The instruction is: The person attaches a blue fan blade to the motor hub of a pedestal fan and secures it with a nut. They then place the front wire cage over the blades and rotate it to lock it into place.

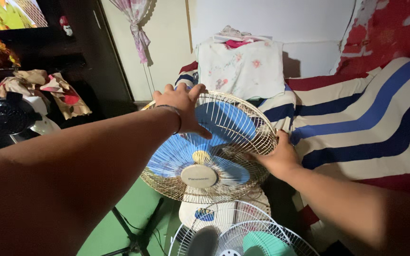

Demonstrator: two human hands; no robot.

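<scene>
Left hand pressing down, fingers spread, over the top rim of the round cream-coloured wire guard of an electric fan; right hand gripping the same guard at its right edge, fingers curled onto the wires. Both hands grasping the guard, then, neither one released.

Guard sitting closed over the pale blue plastic blades, with the round cream centre cap in place at the front and a yellow hub showing behind it. Judging from that, front guard not yet lifted off, blades not yet bared; possibly being loosened or seated at the rim, though any clip or ring there is lying too blurred to tell.

Fan head tilting face-up and towards the camera, above its cream base, between the green floor and the bed draped in a cream, blue and red striped blanket. Wires looking dulled and dusty.

Just below, a second fan with a white wire guard and teal blades lying at the frame's bottom edge. Well apart on the left, a black motor housing resting by crumpled cloth.
</scene>
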